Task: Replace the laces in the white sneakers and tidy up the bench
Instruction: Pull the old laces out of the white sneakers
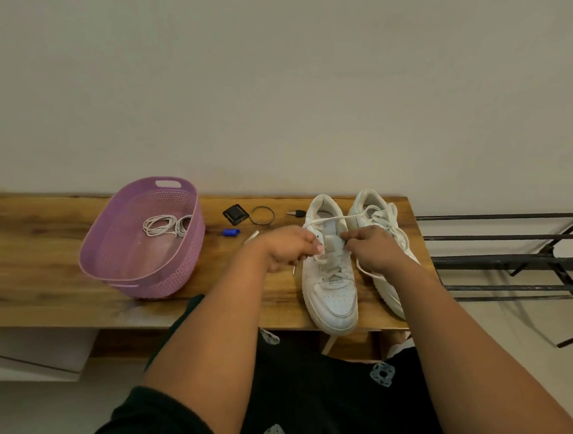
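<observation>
Two sneakers stand on the bench (pixel 40 233), toes toward the person. On the near sneaker (pixel 330 277), the left hand (pixel 284 250) pinches a lace (pixel 325 219) and the right hand (pixel 374 250) grips at the tongue; whether this lace is old or new I cannot tell. The far sneaker (pixel 383 223) is loosely laced. Coiled laces (pixel 166 225) lie in the basket (pixel 132 274). Judging by this, lacing is midway and tidying undone: small items (pixel 234 213) lie loose.

A plain off-white wall (pixel 288 81) fills the view from 10 to 2 o'clock, evenly lit. A wooden bench (pixel 40 233) with visible grain runs along its foot. At 3 o'clock stands a black metal rack (pixel 512 259) of horizontal bars, over pale floor (pixel 539 370).
</observation>
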